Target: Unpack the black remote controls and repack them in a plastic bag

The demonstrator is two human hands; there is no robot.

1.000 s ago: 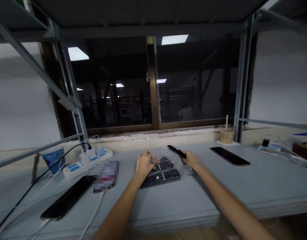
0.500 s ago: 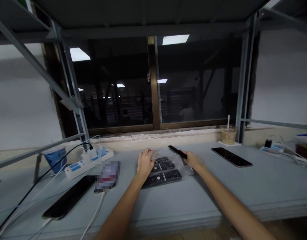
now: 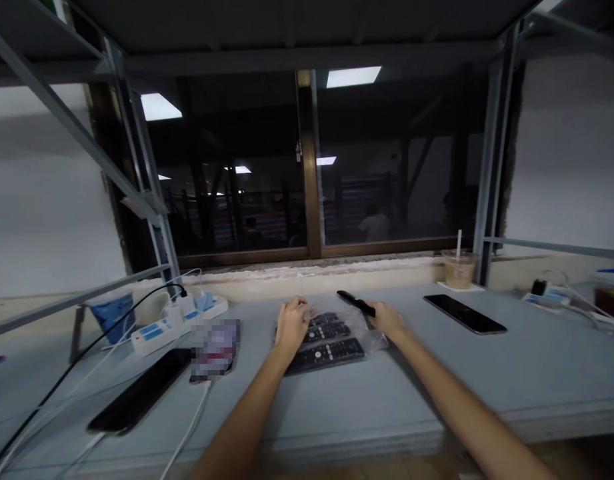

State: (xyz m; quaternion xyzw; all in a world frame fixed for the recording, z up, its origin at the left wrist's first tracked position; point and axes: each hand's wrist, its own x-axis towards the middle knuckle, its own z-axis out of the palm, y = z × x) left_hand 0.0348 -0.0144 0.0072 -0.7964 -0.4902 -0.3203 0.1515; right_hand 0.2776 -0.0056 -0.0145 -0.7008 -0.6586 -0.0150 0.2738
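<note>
dimly, the tabletop (image 3: 381, 400) runs out of frame at both sides; near its middle, clear plastic (image 3: 361, 325) blurs around a row of black remotes (image 3: 331, 353), their left parts partly hidden behind the left hand (image 3: 291, 325), whose grip i cannot tell; the right hand (image 3: 385, 319) pinches a slim black remote (image 3: 353, 301), covering its near end; a second ago the left thumb stretched over the row, now it is tucked in

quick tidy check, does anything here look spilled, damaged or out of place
No spill or breakage shows around the remotes. The ledge below the window looks rough and patchy, like unfinished plaster, and loose cables trail across the left of the table.
</note>
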